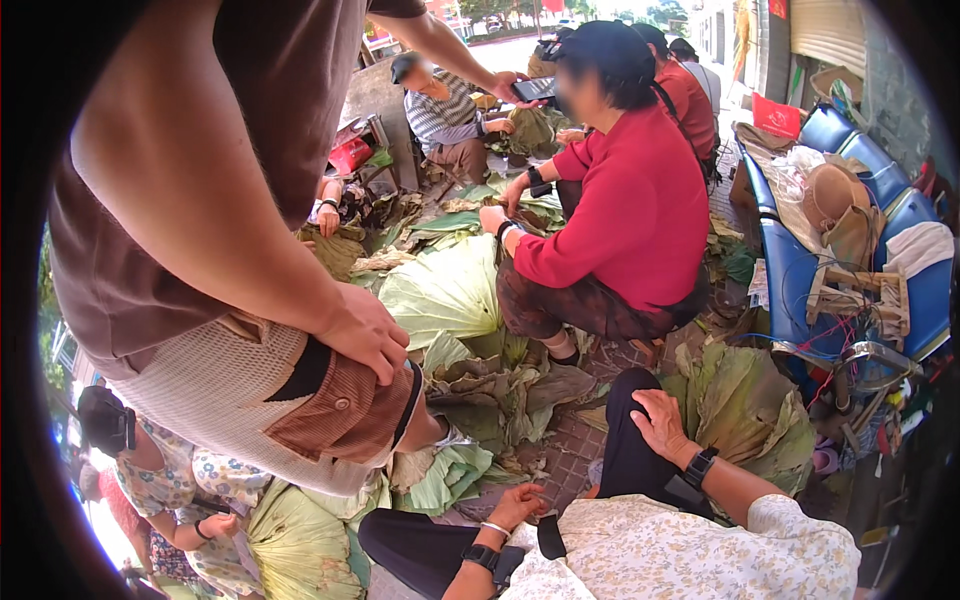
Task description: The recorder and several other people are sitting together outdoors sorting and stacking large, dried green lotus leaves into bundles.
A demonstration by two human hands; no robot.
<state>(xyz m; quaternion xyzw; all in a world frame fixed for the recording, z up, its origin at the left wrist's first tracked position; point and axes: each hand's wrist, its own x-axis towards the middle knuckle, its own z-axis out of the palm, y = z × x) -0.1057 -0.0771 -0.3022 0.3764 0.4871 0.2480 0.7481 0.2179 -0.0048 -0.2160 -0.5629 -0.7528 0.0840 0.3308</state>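
Note:
My right hand (660,425) lies on my raised right knee, fingers spread and holding nothing. Beside that knee is a pile of large, yellow-green dried lotus leaves (755,410). My left hand (517,507) hangs loosely over my left leg, its fingers somewhat bent but apart, with nothing seen in it. Both wrists carry black bands, and the left also has a pale bracelet. Crumpled brown leaves (510,395) lie on the paving in front of me, and a broad pale-green leaf (445,290) is spread out farther off. Neither hand touches a leaf.
A standing person in brown (270,130) blocks much of the left, holding a phone (535,90). A person in red (630,210) squats ahead; others sit among leaves behind and at lower left. Blue seats (800,290) at right bear a hat, cloths and a wooden frame.

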